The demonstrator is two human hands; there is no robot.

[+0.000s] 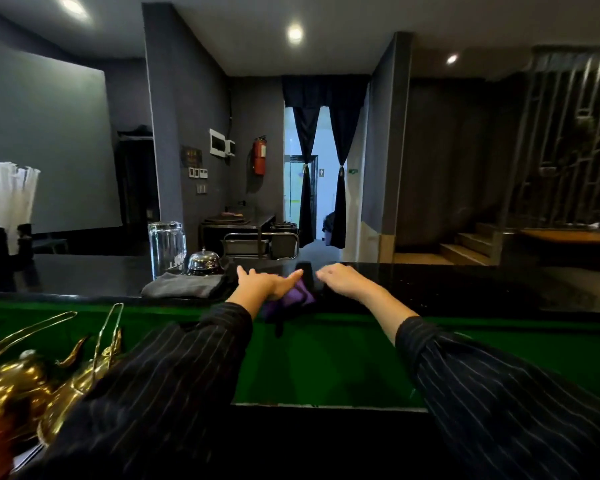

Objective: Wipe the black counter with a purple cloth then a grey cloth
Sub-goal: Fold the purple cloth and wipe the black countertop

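Left hand [267, 283]: straight fingers press one purple cloth [300, 295] onto the black bench [447, 285]. Right hand [343, 279]: fingers loosely curled, holding nothing. One grey cloth [184, 285] lies left.

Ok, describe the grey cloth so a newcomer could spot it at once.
Find the black counter running across the view above the green strip. On its near edge, left of the left hand, lies the grey cloth, just in front of the bell and the glass. It is folded flat and grey, unlike the purple cloth under that hand.
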